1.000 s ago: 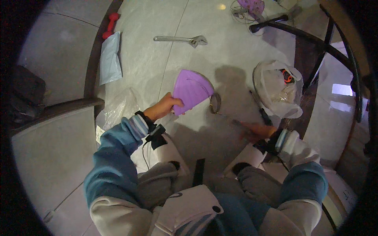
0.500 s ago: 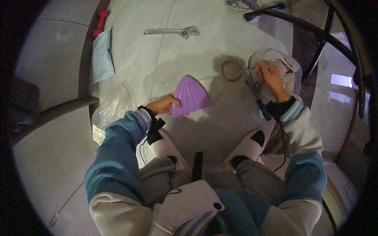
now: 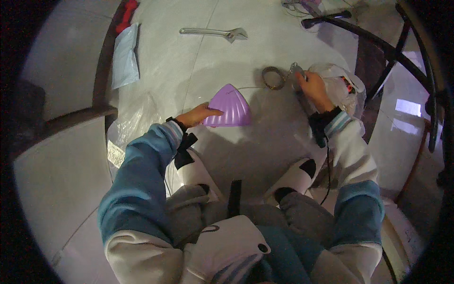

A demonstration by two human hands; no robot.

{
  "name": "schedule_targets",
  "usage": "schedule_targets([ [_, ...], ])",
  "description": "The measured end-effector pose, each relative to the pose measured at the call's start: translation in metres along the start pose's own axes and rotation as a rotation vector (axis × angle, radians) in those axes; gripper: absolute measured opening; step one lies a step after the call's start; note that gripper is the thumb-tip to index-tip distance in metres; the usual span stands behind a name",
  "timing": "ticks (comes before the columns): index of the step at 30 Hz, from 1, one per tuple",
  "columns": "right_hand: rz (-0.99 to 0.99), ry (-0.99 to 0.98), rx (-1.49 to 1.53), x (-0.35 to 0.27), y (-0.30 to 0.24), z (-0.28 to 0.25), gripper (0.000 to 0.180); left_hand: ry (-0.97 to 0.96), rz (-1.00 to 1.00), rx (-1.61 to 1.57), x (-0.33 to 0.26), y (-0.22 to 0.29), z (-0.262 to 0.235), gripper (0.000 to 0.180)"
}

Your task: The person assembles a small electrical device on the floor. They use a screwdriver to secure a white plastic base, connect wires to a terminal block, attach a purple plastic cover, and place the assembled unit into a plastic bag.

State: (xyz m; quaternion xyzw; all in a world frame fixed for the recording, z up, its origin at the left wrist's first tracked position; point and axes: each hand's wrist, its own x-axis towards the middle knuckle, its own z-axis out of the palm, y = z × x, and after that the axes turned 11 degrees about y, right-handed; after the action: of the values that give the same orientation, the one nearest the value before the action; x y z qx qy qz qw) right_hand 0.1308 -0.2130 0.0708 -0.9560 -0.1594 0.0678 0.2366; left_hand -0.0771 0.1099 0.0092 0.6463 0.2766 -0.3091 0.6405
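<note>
My left hand [image 3: 197,115] grips a glossy purple shell-shaped piece [image 3: 229,108] by its lower left corner, thumb on top. Raised ribs fan out from its narrow upper end, and a thin pale cord [image 3: 253,87] runs from there to the right. Closed around a small grey object [image 3: 296,75], my right hand [image 3: 312,87] hides most of it; a short chain-like end shows above the fingers. A brownish ring [image 3: 273,78] lies on the floor just left of that hand. Directly right of it sits a clear plastic bag [image 3: 347,78] with some red and dark contents.
An adjustable wrench [image 3: 213,33] lies farther off. On the left are a red dumbbell [image 3: 125,16], a pale blue packet [image 3: 126,57] and a crumpled clear bag [image 3: 137,113]. A black metal frame [image 3: 373,45] stands at the right. My feet in white shoes [image 3: 193,173] rest below.
My right hand has gone from pinching the cord's end to holding the small grey object, shifting slightly left. The purple piece has tilted, its lower edge now nearly level. The view has shifted slightly.
</note>
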Motion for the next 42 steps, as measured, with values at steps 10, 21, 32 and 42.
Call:
schedule_targets([
  [10,-0.173,0.005,-0.235,-0.016,-0.017,0.004,0.034,0.600,0.263,0.732,-0.023,0.010,0.027,0.074],
  [21,-0.454,0.086,-0.274,-0.037,-0.019,0.015,0.030,0.581,0.400,0.245,-0.225,0.041,-0.093,0.032],
  [32,-0.647,0.058,-0.093,-0.040,-0.049,0.048,0.037,1.575,-0.773,0.404,-0.420,-0.292,-0.137,0.075],
  [42,-0.269,-0.306,0.558,-0.061,-0.056,0.035,0.034,1.668,-0.486,-0.549,-0.375,-0.334,-0.098,0.053],
])
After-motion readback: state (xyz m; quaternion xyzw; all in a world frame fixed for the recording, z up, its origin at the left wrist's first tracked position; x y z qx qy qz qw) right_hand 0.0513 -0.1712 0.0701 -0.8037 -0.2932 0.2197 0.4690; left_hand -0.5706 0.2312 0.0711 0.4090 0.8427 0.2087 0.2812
